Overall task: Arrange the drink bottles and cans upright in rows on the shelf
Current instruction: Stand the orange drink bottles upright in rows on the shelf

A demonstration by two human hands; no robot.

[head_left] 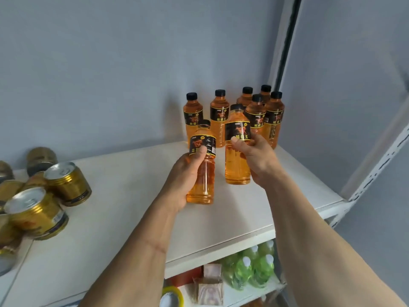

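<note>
At the white shelf board's [132, 196] one o'clock corner, six orange black-capped plastic bottles [218, 118] are stood upright. Two more are gripped, one in the left hand [183, 180], one in the right hand [256, 160]. Gold cans [66, 182] at nine o'clock are left tumbled; open board is seen between, its front edge near.

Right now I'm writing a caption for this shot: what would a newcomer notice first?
Two amber bottles, one in the left hand and one in the right hand, are held over the white shelf. Behind them six matching bottles stand upright near the back corner; gold cans lie jumbled at far left.
</note>
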